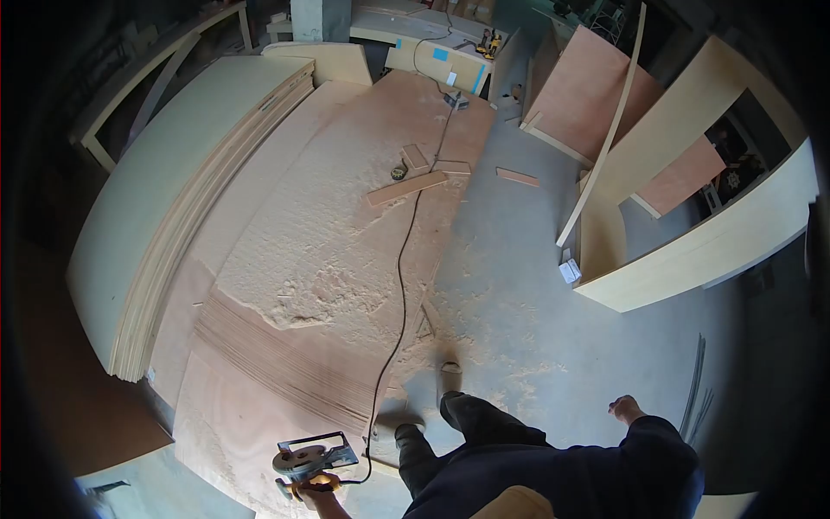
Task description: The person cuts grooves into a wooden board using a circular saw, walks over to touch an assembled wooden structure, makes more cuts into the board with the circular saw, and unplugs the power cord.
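My left hand (318, 484) is wrapped round the handle of a circular saw (303, 458) with a yellow-and-black grip. The saw is tilted so its open metal base plate shows, at the near end of a large plywood sheet (233, 381). From the saw a black power cord (403, 285) runs away across the sheet. Close parallel grooves cross the sheet's near part, and pale sawdust covers much of the rest. Off to my right side, above the floor, hangs my right hand (624, 409), its fingers curled and no object visible in them.
Stacked panels (173, 190) line the left side. A tape measure (399, 172) and wood offcuts (406, 188) lie on the sheet. Curved plywood frames (692, 259) and a long leaning strip (616, 130) stand at right. A drill (490, 43) sits on the far bench.
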A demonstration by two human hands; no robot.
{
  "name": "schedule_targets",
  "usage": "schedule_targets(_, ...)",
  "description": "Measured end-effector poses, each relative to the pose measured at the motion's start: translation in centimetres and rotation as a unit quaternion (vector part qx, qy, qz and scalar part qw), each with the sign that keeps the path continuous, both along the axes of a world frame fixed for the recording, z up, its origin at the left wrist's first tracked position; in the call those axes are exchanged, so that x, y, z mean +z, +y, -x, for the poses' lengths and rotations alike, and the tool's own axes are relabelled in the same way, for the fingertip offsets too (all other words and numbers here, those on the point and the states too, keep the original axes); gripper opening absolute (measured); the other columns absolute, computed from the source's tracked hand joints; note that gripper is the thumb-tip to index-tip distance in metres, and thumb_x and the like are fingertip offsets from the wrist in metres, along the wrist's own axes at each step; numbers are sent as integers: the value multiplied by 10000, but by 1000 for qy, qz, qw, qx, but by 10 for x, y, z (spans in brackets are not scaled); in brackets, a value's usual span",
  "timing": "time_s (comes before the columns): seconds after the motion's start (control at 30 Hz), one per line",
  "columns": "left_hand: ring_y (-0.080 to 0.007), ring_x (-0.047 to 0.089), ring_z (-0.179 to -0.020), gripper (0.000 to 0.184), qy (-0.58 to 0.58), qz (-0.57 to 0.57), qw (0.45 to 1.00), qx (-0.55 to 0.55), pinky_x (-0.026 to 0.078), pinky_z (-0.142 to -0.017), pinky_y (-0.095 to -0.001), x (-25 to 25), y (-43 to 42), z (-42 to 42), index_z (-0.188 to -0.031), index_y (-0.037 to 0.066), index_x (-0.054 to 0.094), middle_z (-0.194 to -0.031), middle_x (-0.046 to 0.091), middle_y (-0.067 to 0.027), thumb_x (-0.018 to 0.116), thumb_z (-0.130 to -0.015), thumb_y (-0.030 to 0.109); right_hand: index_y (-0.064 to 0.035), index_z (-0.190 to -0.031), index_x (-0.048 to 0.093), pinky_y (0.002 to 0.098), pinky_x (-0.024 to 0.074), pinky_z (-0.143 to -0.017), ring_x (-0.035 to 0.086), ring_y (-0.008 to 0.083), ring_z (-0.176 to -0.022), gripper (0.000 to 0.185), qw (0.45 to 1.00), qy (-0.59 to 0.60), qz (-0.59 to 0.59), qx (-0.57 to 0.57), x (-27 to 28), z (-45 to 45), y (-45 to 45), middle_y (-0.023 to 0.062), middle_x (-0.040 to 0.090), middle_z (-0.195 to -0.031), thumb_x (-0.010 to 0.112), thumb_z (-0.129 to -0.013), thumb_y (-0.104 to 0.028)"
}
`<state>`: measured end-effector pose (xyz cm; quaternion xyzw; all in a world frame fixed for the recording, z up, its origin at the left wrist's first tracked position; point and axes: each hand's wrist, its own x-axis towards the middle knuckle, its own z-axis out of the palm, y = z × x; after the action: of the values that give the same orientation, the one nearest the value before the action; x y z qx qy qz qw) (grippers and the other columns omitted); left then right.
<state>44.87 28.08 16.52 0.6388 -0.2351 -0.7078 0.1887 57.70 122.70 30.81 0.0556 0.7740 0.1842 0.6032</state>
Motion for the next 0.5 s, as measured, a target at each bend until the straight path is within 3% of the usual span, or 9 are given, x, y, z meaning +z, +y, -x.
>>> schedule_targets(0.07,-237,668,-735,141,0,8,999,-44,572,-666,-398,30,23,16,-960,45,616,-848,633,-75,642,-895,167,-241,-1341,638,397,461,-1086,579,248,-1317,340,986,54,-62,-146,21,-35,-16,27,629,-1408,550,-1021,-318)
schedule_targets(0.1,-236,668,-734,144,-2,15,998,-66,571,-665,-398,43,34,23,-958,44,617,-848,634,-76,646,-894,170,-178,-1177,727,385,474,-1052,634,212,-1228,278,987,112,-52,-102,44,-43,-36,31,721,-1242,539,-1028,-320)
schedule_targets(0.17,-236,667,-734,148,-5,36,992,-117,570,-664,-397,69,60,51,-954,43,620,-848,636,-76,652,-892,174,-130,-982,772,381,485,-1021,674,184,-1121,347,875,278,-75,-390,44,-54,-47,25,777,-1025,519,-1034,-361)
schedule_targets(0.23,-235,666,-733,153,-7,55,985,-166,569,-662,-396,89,99,90,-950,43,623,-848,639,-77,659,-890,179,-228,-1067,733,379,516,-969,670,182,-1126,254,932,199,-71,-295,37,-57,-38,-1,760,-1081,482,-1032,-250)
schedule_targets(0.3,-234,665,-732,158,-9,76,975,-207,567,-661,-395,107,146,130,-947,42,626,-849,641,-78,665,-889,183,-170,-1160,719,372,519,-991,667,189,-1160,266,747,265,-79,-604,42,-55,-31,37,738,-1188,519,-1026,-284)
schedule_targets(0.33,-234,665,-731,160,-8,86,971,-224,567,-660,-394,116,173,149,-945,41,628,-849,642,-78,668,-888,186,-73,-1221,697,376,524,-1013,653,211,-1210,376,946,208,-69,-240,28,-60,-20,104,684,-1309,621,-977,-350)
schedule_targets(0.37,-233,665,-731,163,-10,97,965,-242,566,-659,-394,127,199,168,-943,41,629,-849,644,-78,672,-887,188,-22,-1268,669,376,484,-1085,595,235,-1302,482,731,365,-120,-564,18,-77,-19,138,648,-1357,663,-945,-380)
schedule_targets(0.47,-232,663,-730,171,-14,133,948,-289,564,-657,-392,162,278,218,-938,40,634,-850,647,-79,681,-884,195,-39,-1283,665,411,483,-1075,607,271,-1277,460,853,283,-107,-426,-49,-104,38,119,662,-1346,630,-972,-376)
schedule_targets(0.5,-232,663,-729,174,-15,143,941,-306,563,-656,-392,172,303,234,-936,39,635,-850,649,-80,685,-884,197,-50,-1258,676,428,483,-1062,623,292,-1240,442,784,293,-81,-541,-68,-106,56,117,673,-1326,585,-993,-391)
